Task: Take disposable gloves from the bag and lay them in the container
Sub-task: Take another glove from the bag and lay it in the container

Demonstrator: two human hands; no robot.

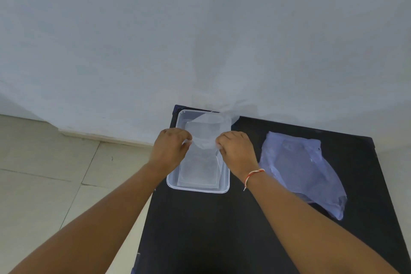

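Head view: both hands hover over a clear plastic container [198, 188] standing at the far left part of a black table [200, 229]. The left hand [171, 148] and the right hand [235, 151] each pinch one side edge of a thin transparent disposable glove [205, 131], grip narrow and closed on the film, which is stretched between them above the container's opening. More clear film lies flat inside. To the right, apart from the container, the bluish plastic bag [304, 171] lies crumpled on the table. A red-and-white thread [252, 176] circles the right wrist.
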